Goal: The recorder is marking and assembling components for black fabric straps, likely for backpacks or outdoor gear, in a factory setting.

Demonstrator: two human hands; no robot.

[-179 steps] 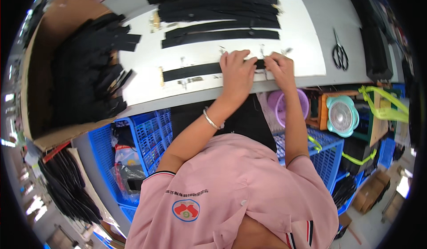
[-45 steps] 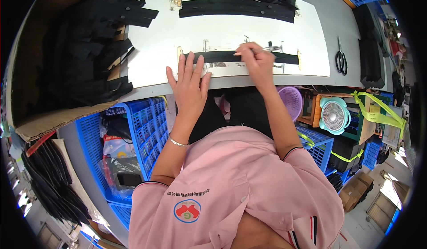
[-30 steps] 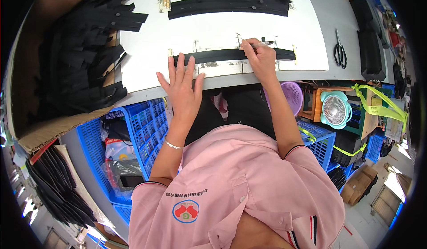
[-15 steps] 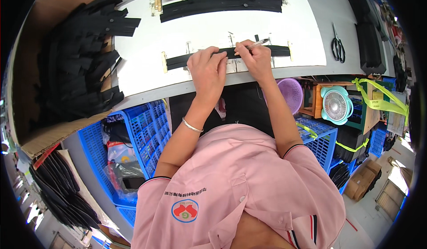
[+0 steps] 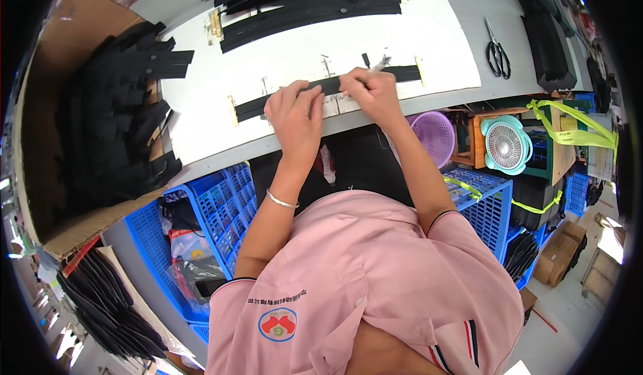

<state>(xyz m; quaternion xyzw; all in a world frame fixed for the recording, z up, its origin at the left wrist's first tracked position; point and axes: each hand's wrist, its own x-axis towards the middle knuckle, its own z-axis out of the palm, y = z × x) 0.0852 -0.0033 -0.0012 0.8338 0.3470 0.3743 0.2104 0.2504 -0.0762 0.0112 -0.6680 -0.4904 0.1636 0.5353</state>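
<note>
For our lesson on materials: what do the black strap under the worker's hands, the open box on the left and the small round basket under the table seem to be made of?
Black strap: probably woven webbing or synthetic leather; matte, flat, flexible-looking.
Open box: brown corrugated cardboard, dull with folded flaps.
Round basket: purple moulded plastic, with a perforated wall.
Left hand and right hand both press on the strap.

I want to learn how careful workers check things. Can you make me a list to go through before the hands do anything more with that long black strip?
1. Black strip lies flat on the white sheet: ok.
2. Left hand presses on the strip: ok.
3. Right hand is on the strip beside it: ok.
4. Small tool held in the right hand: cannot tell, fingers hide it.
5. Scissors lie off to the right, away from both hands: ok.
6. Pile of black strips at the far edge sits apart from the working strip: ok.
</note>
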